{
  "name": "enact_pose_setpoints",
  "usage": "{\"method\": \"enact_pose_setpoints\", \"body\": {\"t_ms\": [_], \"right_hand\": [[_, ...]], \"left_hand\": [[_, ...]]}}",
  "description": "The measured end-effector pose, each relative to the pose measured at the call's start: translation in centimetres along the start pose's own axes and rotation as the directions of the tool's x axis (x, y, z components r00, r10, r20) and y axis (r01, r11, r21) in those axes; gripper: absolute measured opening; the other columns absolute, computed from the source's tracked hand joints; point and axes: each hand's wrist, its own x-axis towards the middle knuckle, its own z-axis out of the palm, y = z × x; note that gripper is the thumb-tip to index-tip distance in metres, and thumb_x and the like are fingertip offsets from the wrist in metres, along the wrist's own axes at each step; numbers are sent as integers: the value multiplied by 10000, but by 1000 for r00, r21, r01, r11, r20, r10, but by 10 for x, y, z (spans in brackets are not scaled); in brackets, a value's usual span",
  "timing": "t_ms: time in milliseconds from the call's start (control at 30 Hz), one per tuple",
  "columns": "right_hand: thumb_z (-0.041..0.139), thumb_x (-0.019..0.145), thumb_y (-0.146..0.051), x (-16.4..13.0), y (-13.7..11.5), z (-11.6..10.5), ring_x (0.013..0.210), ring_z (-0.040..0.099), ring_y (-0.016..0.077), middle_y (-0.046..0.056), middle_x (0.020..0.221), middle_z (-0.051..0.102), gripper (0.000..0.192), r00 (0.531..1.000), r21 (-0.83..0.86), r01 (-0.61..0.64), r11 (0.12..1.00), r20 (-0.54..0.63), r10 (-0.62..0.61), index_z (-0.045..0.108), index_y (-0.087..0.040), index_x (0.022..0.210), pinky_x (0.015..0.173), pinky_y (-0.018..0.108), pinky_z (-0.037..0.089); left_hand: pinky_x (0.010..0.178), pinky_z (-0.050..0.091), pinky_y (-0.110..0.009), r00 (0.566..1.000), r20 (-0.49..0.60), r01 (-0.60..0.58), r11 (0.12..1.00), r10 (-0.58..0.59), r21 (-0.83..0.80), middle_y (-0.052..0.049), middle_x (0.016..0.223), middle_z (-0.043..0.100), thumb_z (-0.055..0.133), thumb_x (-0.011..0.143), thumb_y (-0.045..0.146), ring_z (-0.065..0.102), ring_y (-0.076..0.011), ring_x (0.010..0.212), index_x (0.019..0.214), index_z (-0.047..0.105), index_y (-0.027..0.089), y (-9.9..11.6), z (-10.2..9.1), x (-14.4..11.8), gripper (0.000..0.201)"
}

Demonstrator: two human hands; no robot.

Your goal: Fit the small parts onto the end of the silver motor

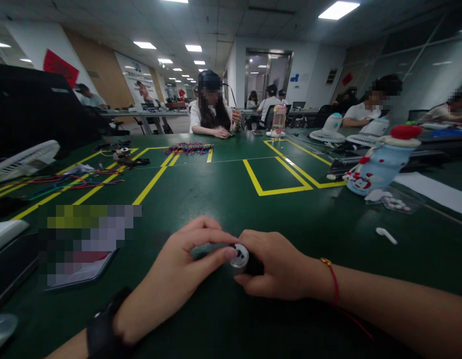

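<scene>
A short cylinder point(240, 259) with a round silver end and a dark body stands between my hands, low in the middle of the head view. Dark holes or marks show on its silver face, but its exact kind I cannot make out. My right hand point(285, 267) is wrapped round the dark body from the right, hiding much of it. From the left, the thumb and forefinger of my left hand point(189, 254) pinch at the rim of the silver end. Both hands are just above or on the dark green table point(201, 194).
At left lie bundles of coloured wires point(77, 182), a blurred flat packet point(92, 244) and a mouse point(2, 326). To the right are a blue bottle point(384, 162), a white earbud point(386, 235) and small fans point(328, 128). A person point(214, 112) sits opposite.
</scene>
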Motion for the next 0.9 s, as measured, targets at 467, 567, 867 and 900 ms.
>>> {"method": "enact_pose_setpoints", "body": {"t_ms": [467,567,867,900], "right_hand": [[658,745,-334,-2,-1,-5,756,520,140,12,921,596,299,999,36,-20,999,28,19,559,-188,987,651,256,390],[657,749,-337,-2,-1,-5,767,521,141,9,931,597,299,999,42,-35,999,35,34,562,-196,995,660,258,395],[659,739,-317,1,-2,-3,758,518,139,12,919,597,288,998,50,-50,997,36,48,564,-192,980,660,258,395],[659,739,-317,1,-2,-3,759,519,140,12,919,597,289,998,49,-52,997,36,51,564,-192,981,659,257,396]], "left_hand": [[657,442,-266,965,15,263,964,-263,-44,-10,828,615,540,891,411,567,-179,753,951,636,204,-26,-10,5,236],[570,394,-228,939,-55,336,941,-338,-51,29,691,555,538,887,434,516,-144,632,905,624,193,-41,-20,10,256],[608,407,-238,955,-16,295,955,-295,-11,20,772,595,532,901,432,531,-149,683,920,635,209,-43,-20,6,246],[630,420,-248,960,-14,281,960,-281,-1,14,796,607,527,905,427,546,-156,708,919,635,210,-44,-20,6,243]]}}
